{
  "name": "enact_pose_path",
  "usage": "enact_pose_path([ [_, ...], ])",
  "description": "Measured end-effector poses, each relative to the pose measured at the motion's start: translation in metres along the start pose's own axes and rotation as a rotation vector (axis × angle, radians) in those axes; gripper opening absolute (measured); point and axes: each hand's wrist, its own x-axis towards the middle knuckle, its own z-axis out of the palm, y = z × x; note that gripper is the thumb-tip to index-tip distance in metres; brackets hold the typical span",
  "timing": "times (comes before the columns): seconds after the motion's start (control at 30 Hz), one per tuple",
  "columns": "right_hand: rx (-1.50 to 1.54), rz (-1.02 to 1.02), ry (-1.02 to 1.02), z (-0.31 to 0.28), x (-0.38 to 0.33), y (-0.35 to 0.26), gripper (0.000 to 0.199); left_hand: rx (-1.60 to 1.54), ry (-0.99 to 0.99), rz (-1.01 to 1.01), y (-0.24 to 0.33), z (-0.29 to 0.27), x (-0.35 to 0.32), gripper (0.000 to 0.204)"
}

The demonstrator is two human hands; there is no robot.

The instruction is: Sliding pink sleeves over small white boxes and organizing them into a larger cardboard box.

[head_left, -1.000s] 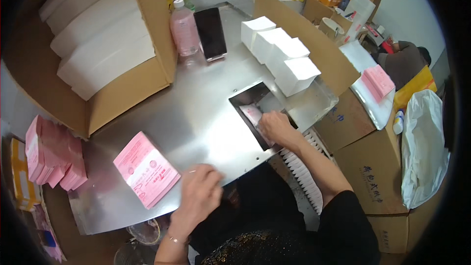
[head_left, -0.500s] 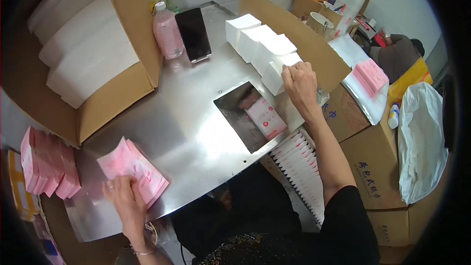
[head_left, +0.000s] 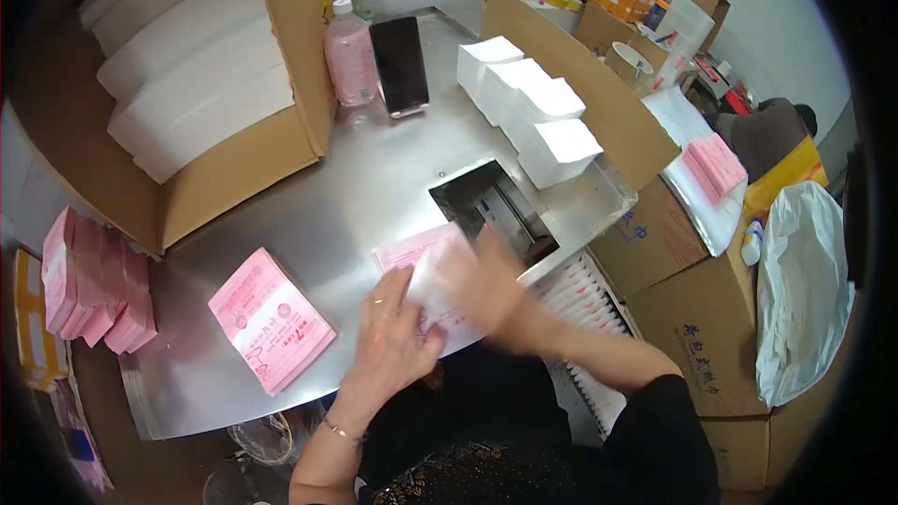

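At the table's front edge, my left hand [head_left: 388, 332] is closed on a pink printed wrapper [head_left: 412, 249], its thumb across the near side. Against it, my right hand [head_left: 496, 295] is blurred by motion, with folded white tissues [head_left: 432, 282] at its fingers. The two hands partly hide the wrapper and the tissues. To their left lies a flat stack of pink wrappers [head_left: 271, 318]. Several white tissue stacks [head_left: 561, 145] stand in a row at the far right of the metal table [head_left: 365, 178].
A rectangular opening [head_left: 477, 192] sits in the tabletop by my right hand. An open carton of white paper [head_left: 206, 93] stands left, with pink bundles [head_left: 94, 281] below it. A phone [head_left: 400, 65] leans beside a pink bottle [head_left: 351, 56]. Cartons [head_left: 697, 318] stand right; a person [head_left: 767, 136] is beyond.
My right hand has come from the tissue stacks to the front edge with white tissues. My left hand has moved right from the wrapper stack with a pink wrapper. A pink-and-white packet left the opening.
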Motion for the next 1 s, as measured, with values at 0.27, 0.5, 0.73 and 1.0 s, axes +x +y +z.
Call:
enact_pose_path([
  [0.27,0.152,0.085,-0.209,0.015,0.055,-0.023,0.015,0.231,0.111,-0.229,0.018,0.012,0.015,0.079],
  [0.5,-0.108,0.579,0.165,-0.025,0.021,0.087,0.033,0.426,0.000,-0.202,0.010,-0.005,0.006,0.057],
  [0.73,-0.144,0.813,0.063,-0.007,-0.004,0.152,0.022,0.533,0.048,-0.096,0.008,-0.009,0.018,0.064],
  [1.0,-0.112,0.724,0.339,0.001,-0.013,0.155,0.020,0.503,-0.104,-0.109,0.008,-0.005,0.019,0.047],
])
